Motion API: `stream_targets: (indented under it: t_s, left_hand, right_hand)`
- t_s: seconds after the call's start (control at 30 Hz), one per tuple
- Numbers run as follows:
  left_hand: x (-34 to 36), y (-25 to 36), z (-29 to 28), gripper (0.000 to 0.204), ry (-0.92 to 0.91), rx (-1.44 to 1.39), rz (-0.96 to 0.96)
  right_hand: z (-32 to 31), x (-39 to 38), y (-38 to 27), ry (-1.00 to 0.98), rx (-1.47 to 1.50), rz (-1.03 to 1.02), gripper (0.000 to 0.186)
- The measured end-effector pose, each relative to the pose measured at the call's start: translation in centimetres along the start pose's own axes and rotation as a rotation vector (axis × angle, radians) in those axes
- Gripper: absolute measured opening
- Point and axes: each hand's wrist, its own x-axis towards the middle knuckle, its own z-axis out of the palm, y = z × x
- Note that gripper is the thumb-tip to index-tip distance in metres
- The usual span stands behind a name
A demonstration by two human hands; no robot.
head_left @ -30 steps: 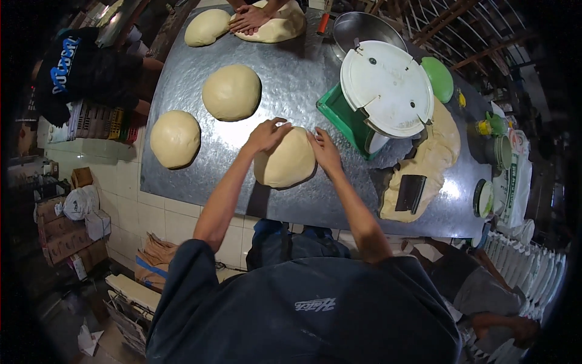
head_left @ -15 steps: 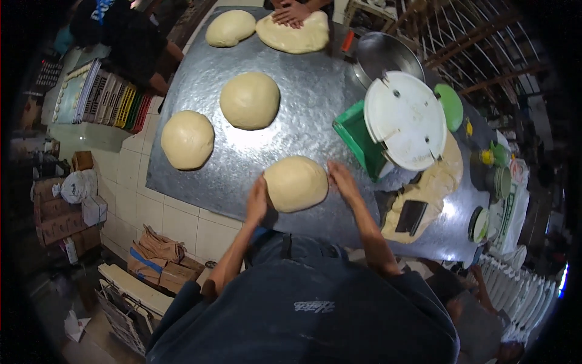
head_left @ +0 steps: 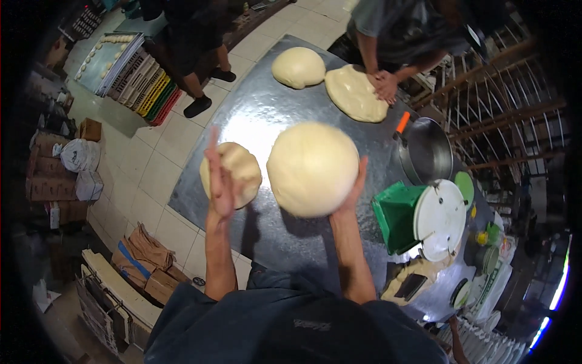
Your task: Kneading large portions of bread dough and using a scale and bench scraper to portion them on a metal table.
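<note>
One dough ball (head_left: 312, 168) touches the right hand (head_left: 354, 193).

White glare bounces off the gray table (head_left: 379, 155) at upper left, while motion blur softens a pale dough ball (head_left: 312, 170) and smears the left hand (head_left: 221, 182). Dark shadows pool on the tabletop below both. The room's fringes sink into gloom, a strip of bluish-white light (head_left: 561, 285) flares at far right, and fisheye distortion bends outer lines inside a black rim.
</note>
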Motion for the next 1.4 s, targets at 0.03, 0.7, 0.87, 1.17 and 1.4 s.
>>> stream_targets:
  t_s: [0.03, 0.7, 0.87, 1.17, 1.4]
  left_hand:
    - [0.6, 0.7, -1.6, 0.066, 0.187, 0.411, 0.161]
    - [27.0, -18.2, -21.4, 0.044, -0.514, 0.858, -0.323]
    - [11.8, -18.8, -7.0, 0.036, 0.227, 0.560, 0.264]
    - [-26.7, -30.3, 28.7, 0.019, -0.754, 0.717, 0.135]
    - [-26.9, -44.2, 44.4, 0.064, -1.102, 1.239, 0.112]
  right_hand:
    - [1.9, 2.5, 0.9, -0.015, -0.045, -0.035, 0.077]
    - [-22.7, -17.5, -1.1, 0.759, -1.107, -0.342, 0.020]
    - [-28.6, -32.6, -17.5, 1.587, -1.637, -0.629, 0.038]
    - [-34.5, -41.1, -15.4, 1.021, -1.998, -0.150, 0.062]
    - [-31.9, -46.9, -29.7, 1.265, -1.251, -0.490, 0.033]
